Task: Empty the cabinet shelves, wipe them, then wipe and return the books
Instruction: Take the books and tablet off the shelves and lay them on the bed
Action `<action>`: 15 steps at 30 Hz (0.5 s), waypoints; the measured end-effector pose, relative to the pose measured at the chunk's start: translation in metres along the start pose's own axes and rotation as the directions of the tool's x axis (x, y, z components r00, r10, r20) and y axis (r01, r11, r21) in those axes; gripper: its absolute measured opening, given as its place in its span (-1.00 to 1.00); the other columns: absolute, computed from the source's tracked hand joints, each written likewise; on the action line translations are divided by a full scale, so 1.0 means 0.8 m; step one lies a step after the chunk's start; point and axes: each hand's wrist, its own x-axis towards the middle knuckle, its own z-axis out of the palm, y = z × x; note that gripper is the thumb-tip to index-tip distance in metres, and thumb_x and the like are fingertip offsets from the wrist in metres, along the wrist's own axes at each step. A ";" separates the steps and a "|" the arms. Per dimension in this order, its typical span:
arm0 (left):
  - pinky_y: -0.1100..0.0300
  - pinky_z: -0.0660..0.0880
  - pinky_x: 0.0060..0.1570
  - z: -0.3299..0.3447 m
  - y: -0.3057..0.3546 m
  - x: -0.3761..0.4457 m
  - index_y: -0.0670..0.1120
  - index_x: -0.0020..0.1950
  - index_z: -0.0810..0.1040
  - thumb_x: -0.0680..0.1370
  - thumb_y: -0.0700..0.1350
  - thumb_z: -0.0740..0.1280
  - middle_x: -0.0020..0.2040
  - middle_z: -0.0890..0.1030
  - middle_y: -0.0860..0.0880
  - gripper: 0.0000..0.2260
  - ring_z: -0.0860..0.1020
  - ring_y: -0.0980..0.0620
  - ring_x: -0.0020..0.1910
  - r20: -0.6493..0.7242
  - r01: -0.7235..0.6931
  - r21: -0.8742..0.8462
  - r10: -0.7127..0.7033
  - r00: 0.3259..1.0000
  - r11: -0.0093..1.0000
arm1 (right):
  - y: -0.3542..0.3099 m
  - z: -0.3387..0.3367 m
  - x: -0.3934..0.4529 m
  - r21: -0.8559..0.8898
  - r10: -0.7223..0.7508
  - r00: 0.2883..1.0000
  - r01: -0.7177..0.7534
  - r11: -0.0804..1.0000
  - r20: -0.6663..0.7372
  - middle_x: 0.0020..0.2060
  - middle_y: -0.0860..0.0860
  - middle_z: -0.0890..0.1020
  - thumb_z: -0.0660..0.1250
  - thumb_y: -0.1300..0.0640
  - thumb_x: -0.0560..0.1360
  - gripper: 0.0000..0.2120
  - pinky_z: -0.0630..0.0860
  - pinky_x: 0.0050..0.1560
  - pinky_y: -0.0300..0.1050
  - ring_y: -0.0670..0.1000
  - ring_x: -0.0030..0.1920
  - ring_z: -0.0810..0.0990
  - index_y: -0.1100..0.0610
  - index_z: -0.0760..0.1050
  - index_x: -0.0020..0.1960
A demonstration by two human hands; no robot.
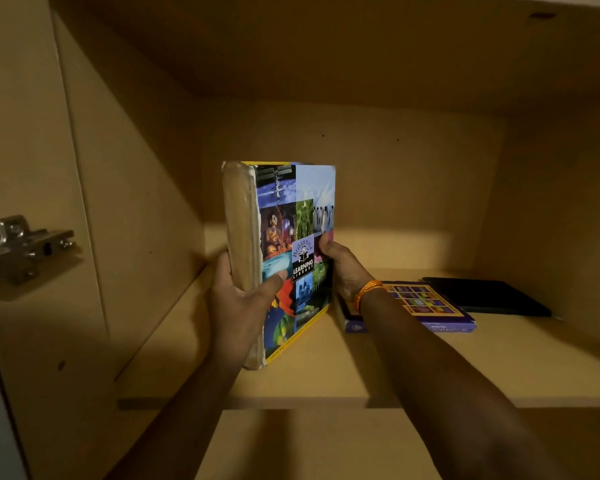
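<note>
Both hands, left hand (238, 299) and right hand (340, 268), grip upright book (291, 237) on wooden shelf (326, 368) (dim cabinet).

Dim, warm light; a brighter band falls across the cabinet's back wall (378, 244) and shelf (326, 368), upper corners sink into shadow, wide-angle edges bend, forearms blur slightly near the bottom
</note>
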 end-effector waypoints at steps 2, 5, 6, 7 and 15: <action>0.45 0.50 -0.23 0.001 0.010 -0.001 -0.07 0.18 0.53 0.41 -0.23 0.59 -0.03 0.67 0.07 -0.60 0.62 0.31 -0.18 0.013 -0.019 -0.026 0.019 1.000 0.999 | -0.011 -0.002 -0.009 0.001 -0.018 1.000 0.018 1.000 -0.016 0.18 0.21 0.67 0.50 -0.46 0.20 -0.03 0.49 0.32 0.25 0.24 0.20 0.64 0.19 0.52 0.36; 0.41 0.52 -0.22 0.003 0.033 -0.004 -0.06 0.17 0.54 0.42 -0.24 0.58 -0.05 0.67 0.08 -0.61 0.64 0.27 -0.17 0.032 -0.029 -0.089 0.032 0.999 0.996 | -0.042 -0.002 -0.031 -0.048 -0.065 0.996 0.063 0.997 -0.054 0.16 0.20 0.68 0.44 -0.45 0.29 -0.08 0.49 0.33 0.25 0.22 0.19 0.65 0.20 0.49 0.38; 0.38 0.54 -0.20 0.004 0.040 -0.006 -0.07 0.16 0.54 0.42 -0.25 0.57 -0.06 0.68 0.07 -0.62 0.65 0.24 -0.15 0.042 -0.032 -0.118 0.037 0.998 0.992 | -0.056 -0.005 -0.041 -0.090 -0.090 0.993 0.083 0.993 -0.074 0.13 0.20 0.69 0.39 -0.42 0.36 -0.17 0.49 0.33 0.25 0.22 0.17 0.66 0.20 0.53 0.34; 0.34 0.56 -0.17 0.004 0.047 -0.008 -0.07 0.15 0.54 0.42 -0.26 0.57 -0.06 0.69 0.06 -0.63 0.67 0.19 -0.11 0.054 -0.030 -0.149 0.039 0.998 0.988 | -0.068 -0.007 -0.052 -0.128 -0.113 0.990 0.101 0.987 -0.090 0.11 0.19 0.70 0.34 -0.38 0.42 -0.28 0.51 0.32 0.24 0.20 0.15 0.68 0.19 0.58 0.29; 0.14 0.62 -0.05 0.039 0.062 -0.064 -0.08 0.21 0.56 0.35 -0.24 0.54 0.03 0.73 -0.02 -0.55 0.71 -0.03 0.02 0.244 0.144 -0.435 -0.038 0.969 0.889 | -0.131 -0.083 -0.199 -0.217 -0.195 0.960 0.151 0.964 -0.199 0.10 0.20 0.70 0.26 -0.09 0.61 -0.56 0.62 0.13 0.03 0.19 0.13 0.68 0.24 0.56 0.27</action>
